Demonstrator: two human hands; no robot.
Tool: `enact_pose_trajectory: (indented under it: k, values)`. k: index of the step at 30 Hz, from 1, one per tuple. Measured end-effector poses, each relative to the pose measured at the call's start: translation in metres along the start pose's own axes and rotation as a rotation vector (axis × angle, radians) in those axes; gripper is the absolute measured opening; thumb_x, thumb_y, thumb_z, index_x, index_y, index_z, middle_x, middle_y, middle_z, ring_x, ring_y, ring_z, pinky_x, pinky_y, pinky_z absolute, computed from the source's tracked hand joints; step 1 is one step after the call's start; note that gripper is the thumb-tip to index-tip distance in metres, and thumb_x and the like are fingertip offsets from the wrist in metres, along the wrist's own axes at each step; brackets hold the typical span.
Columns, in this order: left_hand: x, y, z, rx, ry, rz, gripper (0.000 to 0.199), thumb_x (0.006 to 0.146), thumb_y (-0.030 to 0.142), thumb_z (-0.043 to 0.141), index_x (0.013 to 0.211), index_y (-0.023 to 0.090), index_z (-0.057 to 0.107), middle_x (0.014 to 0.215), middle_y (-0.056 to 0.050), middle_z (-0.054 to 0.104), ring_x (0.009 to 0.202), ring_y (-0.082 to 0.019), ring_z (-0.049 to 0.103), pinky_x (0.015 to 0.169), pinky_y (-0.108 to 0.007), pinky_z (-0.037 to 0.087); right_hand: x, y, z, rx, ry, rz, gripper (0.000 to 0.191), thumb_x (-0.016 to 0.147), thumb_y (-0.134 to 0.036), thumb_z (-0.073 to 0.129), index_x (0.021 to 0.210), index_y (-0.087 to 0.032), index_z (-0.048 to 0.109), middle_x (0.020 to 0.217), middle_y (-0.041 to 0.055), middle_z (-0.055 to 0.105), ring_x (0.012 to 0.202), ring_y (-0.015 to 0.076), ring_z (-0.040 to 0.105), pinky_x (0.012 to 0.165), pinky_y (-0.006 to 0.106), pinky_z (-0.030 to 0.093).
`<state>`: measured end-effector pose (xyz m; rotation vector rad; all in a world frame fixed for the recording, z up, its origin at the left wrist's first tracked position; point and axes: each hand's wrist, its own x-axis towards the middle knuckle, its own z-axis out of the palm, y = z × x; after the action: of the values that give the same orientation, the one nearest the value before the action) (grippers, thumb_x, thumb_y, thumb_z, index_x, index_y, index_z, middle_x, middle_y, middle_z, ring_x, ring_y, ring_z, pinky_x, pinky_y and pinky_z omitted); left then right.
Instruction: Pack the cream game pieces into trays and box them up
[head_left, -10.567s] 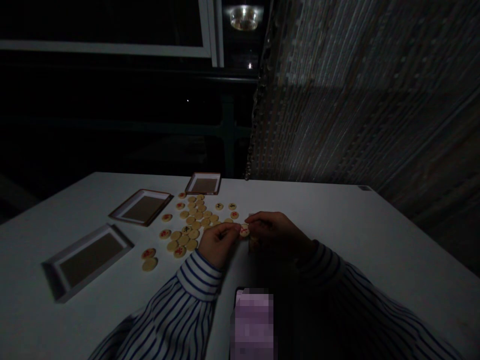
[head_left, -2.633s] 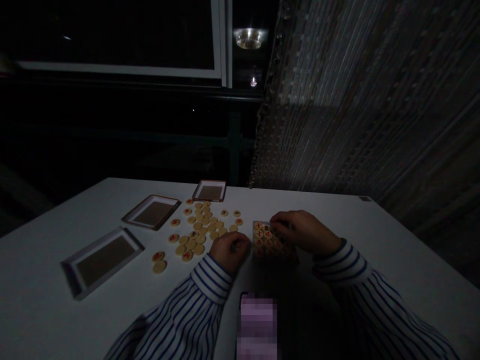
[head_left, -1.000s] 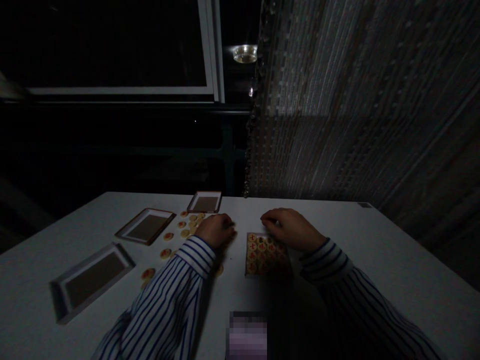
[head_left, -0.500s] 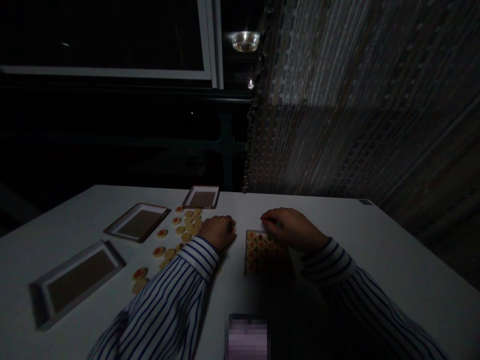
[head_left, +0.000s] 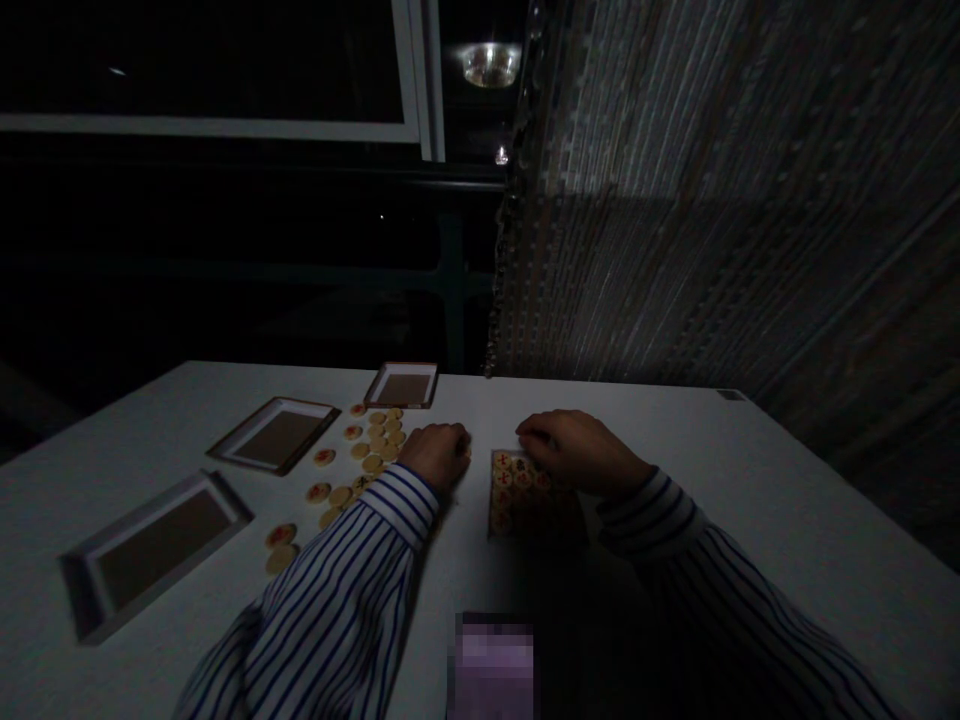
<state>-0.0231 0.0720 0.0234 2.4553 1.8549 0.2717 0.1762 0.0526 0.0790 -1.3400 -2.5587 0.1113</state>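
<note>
Curled on the white table, my left hand (head_left: 433, 456) is closed, with the pale edge of a Chinese chess piece (head_left: 467, 454) showing at its fingertips. Loose round Chinese chess pieces (head_left: 373, 463), some with red or black characters up and others plain side up, lie to its left, partly behind my wrist. My right hand (head_left: 589, 452) is closed above the back right of a shallow box (head_left: 490, 505); whatever its fingers may hold is hidden. Rows of pieces with characters up fill the box's visible left part, while its right side lies in shadow.
On the left of the white table (head_left: 675, 440) are three shallow open trays: a near one (head_left: 154, 553), a middle one (head_left: 274, 435) and a small far one (head_left: 403, 385). A string curtain (head_left: 637, 250) hangs beyond the back edge. A pixelated patch (head_left: 493, 665) sits at the bottom.
The view has tilted slightly, so everything sits a little higher. My left fingers have turned in slightly around the piece; my right hand has shifted slightly left over the box.
</note>
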Motion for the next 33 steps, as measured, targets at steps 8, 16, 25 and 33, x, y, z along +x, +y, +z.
enact_pose_trajectory:
  k: [8,16,25,33]
  values:
    - [0.0,0.001,-0.001,-0.024,0.031,0.018,0.024,0.072,0.031,0.046,0.09,0.022,0.058,0.086,-0.005,0.065,0.08,-0.021,0.058,0.066,-0.029,0.041,0.0,-0.001,0.002,-0.004,0.0,-0.005,0.029,0.081,-0.03,0.038,0.095,-0.02,0.061,0.093,0.0047,0.064,0.086,0.017,0.057,0.075,0.027,0.038]
    - [0.0,0.005,-0.009,-0.105,0.126,0.079,0.022,0.072,0.027,0.048,0.09,0.02,0.058,0.087,-0.007,0.062,0.081,-0.02,0.056,0.07,-0.029,0.04,0.0,-0.001,0.003,-0.021,-0.012,0.001,0.029,0.081,-0.031,0.038,0.096,-0.021,0.06,0.094,0.0047,0.064,0.087,0.0168,0.057,0.075,0.026,0.038]
    - [-0.005,0.017,-0.023,-0.236,0.22,0.166,0.025,0.075,0.024,0.045,0.097,0.017,0.053,0.088,-0.006,0.059,0.083,-0.019,0.054,0.074,-0.03,0.041,0.0,-0.002,0.004,-0.024,-0.008,-0.002,0.028,0.081,-0.029,0.038,0.094,-0.02,0.061,0.092,0.005,0.065,0.085,0.0167,0.057,0.075,0.026,0.038]
    - [-0.011,0.03,-0.03,-0.339,0.289,0.236,0.024,0.074,0.022,0.047,0.098,0.018,0.049,0.09,-0.005,0.057,0.087,-0.019,0.051,0.078,-0.032,0.04,0.001,-0.005,0.004,0.082,0.026,0.049,0.028,0.081,-0.032,0.039,0.095,-0.02,0.061,0.088,0.0043,0.065,0.082,0.0161,0.058,0.073,0.025,0.039]
